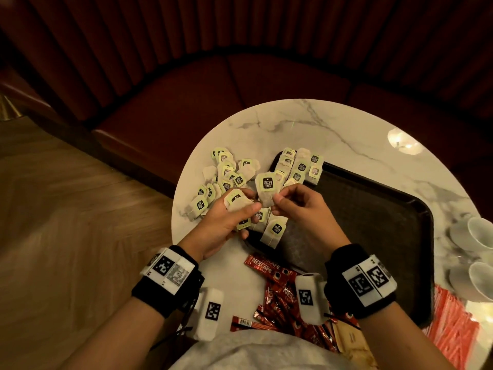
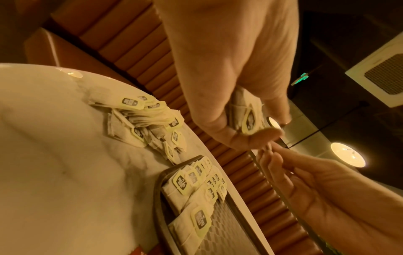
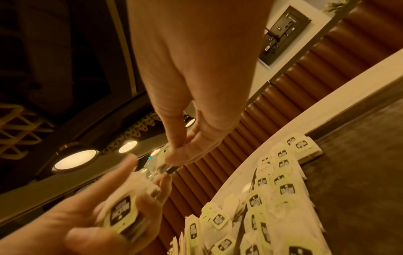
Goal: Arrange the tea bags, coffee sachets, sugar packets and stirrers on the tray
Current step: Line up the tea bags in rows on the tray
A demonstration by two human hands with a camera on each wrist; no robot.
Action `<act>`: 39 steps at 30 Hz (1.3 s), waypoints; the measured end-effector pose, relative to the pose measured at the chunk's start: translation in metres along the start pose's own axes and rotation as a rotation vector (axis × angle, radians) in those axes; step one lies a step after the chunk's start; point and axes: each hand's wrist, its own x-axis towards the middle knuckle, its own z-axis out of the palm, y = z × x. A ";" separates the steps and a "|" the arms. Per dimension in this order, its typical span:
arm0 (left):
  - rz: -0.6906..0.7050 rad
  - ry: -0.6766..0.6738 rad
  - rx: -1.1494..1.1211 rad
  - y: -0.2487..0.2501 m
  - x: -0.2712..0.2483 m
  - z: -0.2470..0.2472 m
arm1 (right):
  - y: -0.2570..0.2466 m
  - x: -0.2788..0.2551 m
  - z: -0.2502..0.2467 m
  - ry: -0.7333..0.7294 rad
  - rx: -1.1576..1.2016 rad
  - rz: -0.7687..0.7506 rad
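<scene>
My left hand (image 1: 246, 205) grips a small stack of tea bags (image 1: 236, 201) above the table's left part; the left wrist view shows the stack (image 2: 247, 119) between thumb and fingers. My right hand (image 1: 278, 197) pinches the lower edge of a single tea bag (image 1: 266, 184) with a green-and-black tag, held upright between both hands. A dark tray (image 1: 386, 206) lies on the table, with rows of tea bags (image 1: 301, 166) in its far left corner and along its left edge (image 1: 274, 232). A loose pile of tea bags (image 1: 226, 177) sits left of the tray.
Red coffee sachets (image 1: 277, 287) lie heaped at the table's near edge, with brown packets (image 1: 349, 340) beside them. Orange-red sticks (image 1: 453, 324) lie right of the tray. White cups (image 1: 480, 233) stand at the far right. The round marble table (image 1: 306, 121) is ringed by a red bench (image 1: 213, 97).
</scene>
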 end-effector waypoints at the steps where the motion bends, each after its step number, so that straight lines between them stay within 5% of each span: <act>1: 0.028 0.015 0.020 -0.001 0.001 0.001 | 0.001 -0.002 0.002 -0.005 0.033 0.011; 8: 0.149 0.111 0.104 -0.003 0.006 0.001 | 0.004 -0.008 0.007 -0.010 0.196 0.051; 13: 0.141 0.125 0.069 -0.005 0.009 0.000 | 0.004 -0.010 0.003 -0.020 0.066 -0.007; 31: 0.156 0.145 0.067 -0.008 0.011 0.005 | 0.008 -0.014 0.002 0.024 0.172 0.010; 39: 0.026 0.240 0.057 -0.017 0.011 -0.006 | 0.034 0.028 -0.052 0.351 0.229 0.150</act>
